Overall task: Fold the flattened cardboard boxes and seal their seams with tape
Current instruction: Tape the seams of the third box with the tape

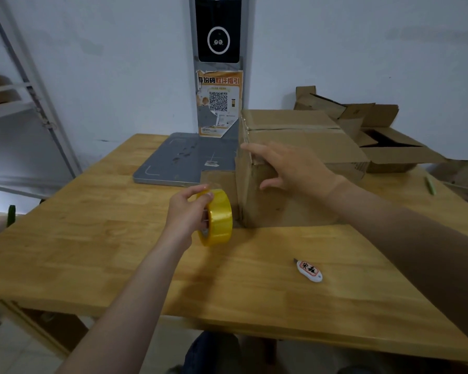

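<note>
Left hand (187,209), centre frame: fingers (200,189) pinching the yellow tape roll (218,215), held on edge just above the bench (92,225), just left of the folded cardboard box (295,147). Right hand (289,167): fingers spread, palm flat on the box's near-left corner. Box sits centre-right on the bench, top seam taped. Small white cutter (309,270) lower right of the box. Open boxes (384,136) upper right.
</note>
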The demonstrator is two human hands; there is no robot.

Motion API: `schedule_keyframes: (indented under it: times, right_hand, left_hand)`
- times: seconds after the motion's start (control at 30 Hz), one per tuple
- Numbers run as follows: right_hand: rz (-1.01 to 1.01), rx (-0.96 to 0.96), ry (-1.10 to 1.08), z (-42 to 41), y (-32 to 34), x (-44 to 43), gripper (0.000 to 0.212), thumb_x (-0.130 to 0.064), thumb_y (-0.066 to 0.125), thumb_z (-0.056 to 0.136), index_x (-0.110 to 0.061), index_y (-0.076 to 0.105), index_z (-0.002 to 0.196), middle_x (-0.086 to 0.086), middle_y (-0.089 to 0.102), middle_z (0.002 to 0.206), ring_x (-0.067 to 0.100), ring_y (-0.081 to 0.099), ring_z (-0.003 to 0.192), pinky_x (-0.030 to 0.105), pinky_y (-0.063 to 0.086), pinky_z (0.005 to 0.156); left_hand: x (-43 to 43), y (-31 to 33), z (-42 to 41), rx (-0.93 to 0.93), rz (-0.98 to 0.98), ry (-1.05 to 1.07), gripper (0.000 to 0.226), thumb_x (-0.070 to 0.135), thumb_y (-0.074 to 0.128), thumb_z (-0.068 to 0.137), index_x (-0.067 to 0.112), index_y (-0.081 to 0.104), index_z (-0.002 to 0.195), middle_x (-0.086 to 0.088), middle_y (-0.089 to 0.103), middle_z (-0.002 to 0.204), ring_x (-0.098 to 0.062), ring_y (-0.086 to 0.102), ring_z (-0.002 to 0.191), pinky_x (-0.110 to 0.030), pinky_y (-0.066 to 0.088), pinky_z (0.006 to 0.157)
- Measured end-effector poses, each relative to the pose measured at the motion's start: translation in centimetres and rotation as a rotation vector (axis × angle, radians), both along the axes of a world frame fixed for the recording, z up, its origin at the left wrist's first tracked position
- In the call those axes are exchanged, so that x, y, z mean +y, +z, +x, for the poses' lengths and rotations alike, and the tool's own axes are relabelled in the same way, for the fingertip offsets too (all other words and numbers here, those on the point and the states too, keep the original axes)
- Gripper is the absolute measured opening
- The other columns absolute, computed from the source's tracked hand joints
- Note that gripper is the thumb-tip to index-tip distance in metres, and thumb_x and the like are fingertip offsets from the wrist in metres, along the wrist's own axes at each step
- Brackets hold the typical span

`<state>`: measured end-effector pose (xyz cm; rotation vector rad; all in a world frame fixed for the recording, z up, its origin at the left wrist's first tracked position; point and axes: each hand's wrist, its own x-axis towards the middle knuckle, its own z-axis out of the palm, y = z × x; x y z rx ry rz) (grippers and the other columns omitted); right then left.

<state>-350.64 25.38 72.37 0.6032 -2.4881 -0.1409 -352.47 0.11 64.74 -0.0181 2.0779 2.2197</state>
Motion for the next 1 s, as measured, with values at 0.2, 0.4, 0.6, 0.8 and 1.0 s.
schedule_keyframes:
  times: [0.2, 0.4, 0.6, 0.8, 1.0]
  right_hand:
    - [0.044, -0.012, -0.060, -0.3, -0.6, -0.9, 0.090, -0.041, 0.091, 0.067, -0.024, 0.049, 0.145, 0.002, 0.052, 0.139, 0.025, 0.047, 0.122, 0.043, 0.053, 0.092]
    - [-0.105, -0.053, 0.050, -1.0, -0.2, -0.8, 0.051, -0.037, 0.082, 0.081, -0.024, 0.070, 0.128, 0.004, 0.064, 0.129, 0.028, 0.054, 0.113, 0.044, 0.050, 0.092]
    - [-0.206, 0.056, 0.114, -0.7, -0.8, -1.5, 0.015, -0.024, 0.076, 0.088, -0.018, 0.082, 0.100, 0.006, 0.072, 0.107, 0.033, 0.060, 0.089, 0.038, 0.049, 0.078]
    - [-0.032, -0.036, 0.074, 0.2, -0.3, -1.6, 0.013, -0.017, 0.073, 0.091, -0.015, 0.079, 0.103, 0.015, 0.066, 0.117, 0.039, 0.062, 0.098, 0.052, 0.055, 0.081]
    - [-0.097, -0.071, 0.026, 5.4, -1.0, 1.2, 0.049, -0.026, 0.077, 0.088, -0.020, 0.064, 0.136, 0.005, 0.052, 0.151, 0.036, 0.038, 0.146, 0.053, 0.032, 0.119]
  left_hand:
    - [0.6, 0.5, 0.2, 0.000, -0.011, -0.008, 0.024, 0.022, 0.070, 0.097, 0.030, 0.071, 0.119, -0.008, 0.070, 0.112, -0.027, 0.073, 0.092, -0.036, 0.060, 0.066]
    - [0.6, 0.9, 0.8, 0.013, -0.034, -0.025, 0.022, 0.024, 0.070, 0.097, 0.029, 0.072, 0.118, -0.008, 0.070, 0.113, -0.027, 0.073, 0.091, -0.032, 0.057, 0.061]
    - [0.9, 1.5, 1.9, 0.025, -0.053, -0.045, 0.023, 0.024, 0.070, 0.097, 0.029, 0.072, 0.119, -0.009, 0.070, 0.113, -0.029, 0.072, 0.092, -0.031, 0.056, 0.060]
    - [0.8, 2.0, 3.4, 0.036, -0.072, -0.051, 0.019, 0.026, 0.071, 0.095, 0.032, 0.073, 0.113, -0.011, 0.071, 0.111, -0.030, 0.073, 0.089, -0.039, 0.060, 0.066]
    - [1.4, 2.7, 4.7, 0.073, -0.125, -0.079, 0.016, 0.025, 0.071, 0.095, 0.033, 0.074, 0.109, -0.013, 0.072, 0.108, -0.032, 0.073, 0.088, -0.040, 0.061, 0.068]
